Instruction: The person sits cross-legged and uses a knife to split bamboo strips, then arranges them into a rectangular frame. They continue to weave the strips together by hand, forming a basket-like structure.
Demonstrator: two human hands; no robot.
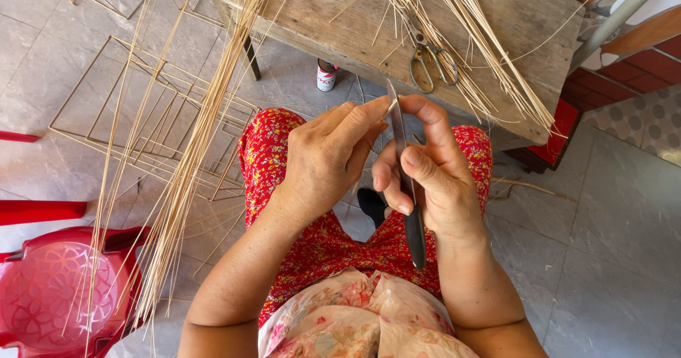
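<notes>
My right hand [430, 174] grips a long dark metal knife [414, 234], blade pointing up and away over my lap. My left hand [328, 156] pinches the end of a thin pale cane strip [392, 104] against the blade near its tip, thumb and forefinger closed on it. Both hands hover above my knees, which are covered in red flowered cloth [273, 152]. A long bundle of pale cane strips [186, 166] slants down past my left knee.
A worn wooden bench [319, 10] stands ahead with scissors [429, 57] and more cane strips [489, 46] on it. A small can [326, 76] sits beneath it. Square cane frames [135, 117] lie on the tiled floor; a red plastic stool [53, 291] is at lower left.
</notes>
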